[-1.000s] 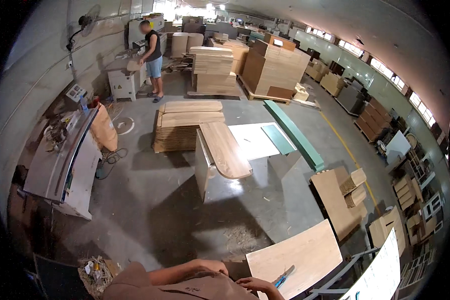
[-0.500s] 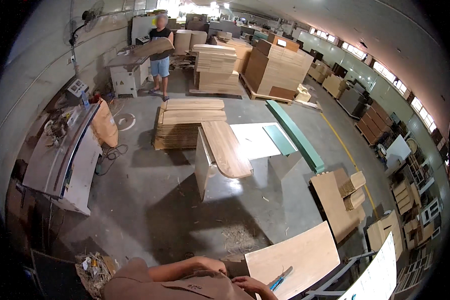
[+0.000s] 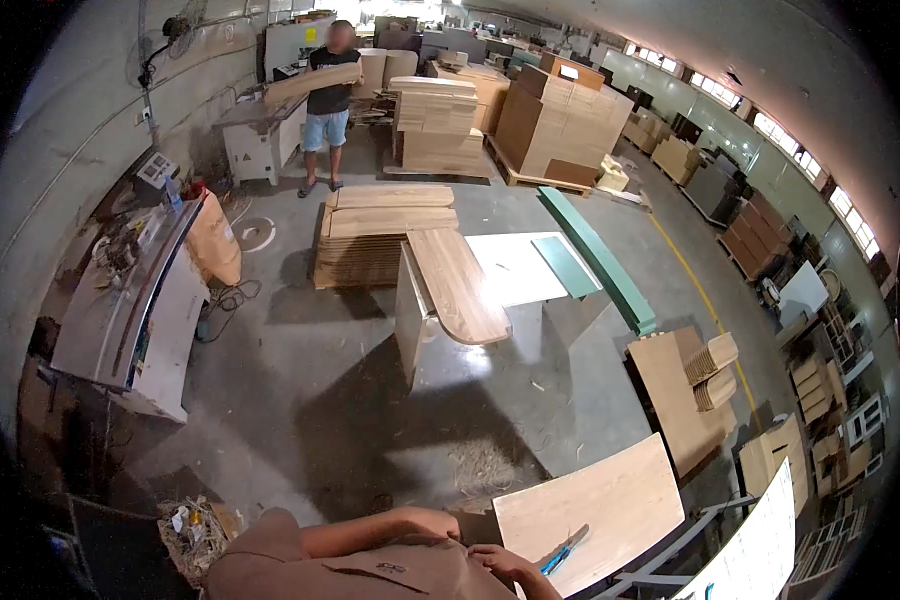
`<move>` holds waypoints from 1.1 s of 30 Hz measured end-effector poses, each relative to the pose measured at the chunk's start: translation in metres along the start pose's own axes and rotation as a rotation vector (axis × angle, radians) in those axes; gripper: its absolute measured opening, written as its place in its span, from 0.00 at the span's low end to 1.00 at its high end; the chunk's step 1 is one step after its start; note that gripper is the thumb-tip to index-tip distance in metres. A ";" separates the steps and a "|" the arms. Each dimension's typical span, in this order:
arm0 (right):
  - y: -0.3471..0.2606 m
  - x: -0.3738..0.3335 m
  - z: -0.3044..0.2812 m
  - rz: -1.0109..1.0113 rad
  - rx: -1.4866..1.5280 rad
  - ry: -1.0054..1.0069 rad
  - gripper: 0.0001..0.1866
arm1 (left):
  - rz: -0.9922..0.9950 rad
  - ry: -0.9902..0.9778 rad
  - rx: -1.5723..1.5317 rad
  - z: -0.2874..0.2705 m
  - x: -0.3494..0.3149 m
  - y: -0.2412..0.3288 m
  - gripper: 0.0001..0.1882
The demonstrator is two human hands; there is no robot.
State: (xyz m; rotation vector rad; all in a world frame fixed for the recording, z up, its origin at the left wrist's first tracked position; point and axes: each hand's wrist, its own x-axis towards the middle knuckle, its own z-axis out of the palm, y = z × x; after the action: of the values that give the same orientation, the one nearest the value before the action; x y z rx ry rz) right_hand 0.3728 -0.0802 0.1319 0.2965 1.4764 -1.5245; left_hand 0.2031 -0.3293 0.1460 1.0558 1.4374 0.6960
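My left hand (image 3: 436, 524) is bent in against the front of my brown shirt (image 3: 370, 570), its fingers hidden by the cloth. Close beside it, my right hand (image 3: 500, 562) has its fingers curled at the shirt; whatever they may grip cannot be made out. Just right of that hand lies a light wood-grain board (image 3: 600, 510) with one curved edge. On the board rests a blue-handled tool with a narrow blade (image 3: 568, 550), apart from my fingers.
Ahead stands a white table (image 3: 495, 268) bearing a rounded wooden panel (image 3: 457, 285) and green strips (image 3: 600, 262). Behind it is a stack of boards (image 3: 385, 235). A machine bench (image 3: 120, 300) is at left, a scrap bin (image 3: 195, 535) at lower left. A co-worker (image 3: 330, 100) holds a board far off.
The co-worker has turned and lifted the board higher. The view has shifted slightly. My hands stay at the shirt, and the blue-handled tool lies where it was.
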 end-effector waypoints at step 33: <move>-0.008 0.015 0.015 0.024 0.159 0.129 0.17 | -0.132 0.065 -0.104 0.009 0.006 -0.026 0.27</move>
State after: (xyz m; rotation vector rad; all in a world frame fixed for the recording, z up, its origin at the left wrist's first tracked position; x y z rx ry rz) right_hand 0.3654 -0.1022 0.1295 0.5139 1.4471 -1.6325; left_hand 0.2064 -0.3362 0.1185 0.8564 1.4960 0.7071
